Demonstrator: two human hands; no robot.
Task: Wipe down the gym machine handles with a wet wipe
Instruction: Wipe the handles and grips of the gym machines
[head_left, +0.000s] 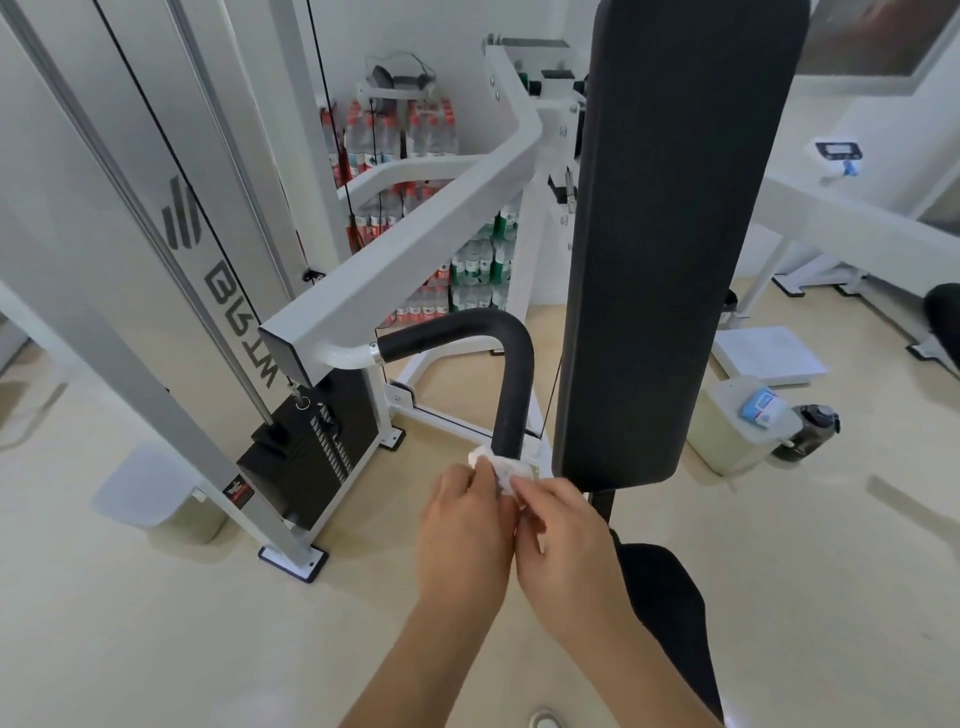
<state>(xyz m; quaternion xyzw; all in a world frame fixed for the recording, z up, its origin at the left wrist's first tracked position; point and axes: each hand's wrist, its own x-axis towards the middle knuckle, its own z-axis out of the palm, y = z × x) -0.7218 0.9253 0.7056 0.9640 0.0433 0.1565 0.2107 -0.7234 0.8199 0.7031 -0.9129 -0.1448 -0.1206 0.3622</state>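
The left hand (467, 525) and right hand (566, 535) both pinch a crumpled white wet wipe (506, 470) just below the black foam handle (511, 374). A blue packet (762, 409) lies on a lidded bin (727, 447).

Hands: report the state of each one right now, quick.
Left hand: closed, pinching the wet wipe.
Right hand: closed, pinching the same wet wipe.

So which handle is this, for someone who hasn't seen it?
Left of the tall black back pad, a thick white arm slants toward the camera. From its near end comes the handle, ending by the wet wipe the left hand and right hand pinch. It alone is a curved black tube.
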